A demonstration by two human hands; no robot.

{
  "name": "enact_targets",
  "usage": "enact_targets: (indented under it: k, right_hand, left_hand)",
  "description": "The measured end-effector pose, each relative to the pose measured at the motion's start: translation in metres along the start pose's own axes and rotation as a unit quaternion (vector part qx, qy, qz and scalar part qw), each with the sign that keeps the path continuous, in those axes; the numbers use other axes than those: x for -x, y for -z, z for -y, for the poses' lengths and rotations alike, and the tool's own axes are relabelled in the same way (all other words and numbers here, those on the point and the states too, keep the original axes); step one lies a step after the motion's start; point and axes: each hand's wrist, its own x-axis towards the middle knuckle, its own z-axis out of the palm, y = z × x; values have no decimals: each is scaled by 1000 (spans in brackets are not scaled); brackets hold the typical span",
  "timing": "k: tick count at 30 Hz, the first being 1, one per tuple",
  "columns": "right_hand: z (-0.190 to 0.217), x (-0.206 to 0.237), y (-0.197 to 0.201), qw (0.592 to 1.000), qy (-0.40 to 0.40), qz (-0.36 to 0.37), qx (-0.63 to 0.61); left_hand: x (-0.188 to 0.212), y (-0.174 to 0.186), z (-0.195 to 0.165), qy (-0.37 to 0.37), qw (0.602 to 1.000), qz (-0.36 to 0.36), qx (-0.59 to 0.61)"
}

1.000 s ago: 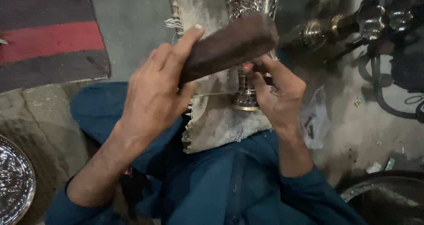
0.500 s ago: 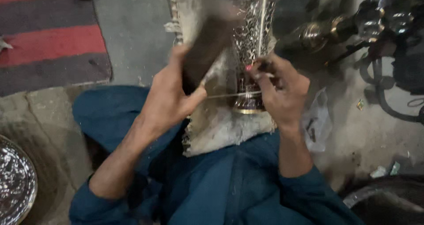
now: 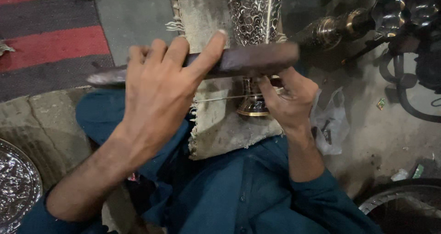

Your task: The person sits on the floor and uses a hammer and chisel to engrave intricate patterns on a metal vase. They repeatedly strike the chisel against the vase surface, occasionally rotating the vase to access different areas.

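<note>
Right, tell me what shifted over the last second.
The left hand swung the dark wooden block up on end, then back down level across the engraved metal vase, gripping it throughout. The right hand stayed at the vase's base, pinching a thin rod; the frayed cloth did not move.

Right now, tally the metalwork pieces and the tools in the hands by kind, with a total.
Engraved metal vase: 1
Embossed silver tray: 1
Dark wooden block in left hand: 1
Thin metal rod at right hand: 1
Total: 4
</note>
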Motion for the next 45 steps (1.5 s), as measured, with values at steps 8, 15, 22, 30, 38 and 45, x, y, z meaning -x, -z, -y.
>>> enact_targets:
  k: [8,15,22,30,38,45]
  right_hand:
    - [-2,-4,0,1000,3,8,16]
    - [-1,-7,-1,1000,8,7,25]
    - [-1,-7,0,999,12,22,-24]
    - [-2,-10,0,1000,-22,13,-18]
    - [1,-11,1,990,-85,-30,-107]
    - [-15,-9,1,984,-101,-43,-139]
  left_hand:
    - [9,-13,5,13,998,11,59]
    - [7,-19,15,-8,1000,13,-23]
    - [3,-15,17,-11,998,7,56]
    - [-3,-5,14,-9,1000,1,17]
    - [-22,-7,6,-36,990,21,-136]
    - [-22,8,-5,-27,978,-4,-206]
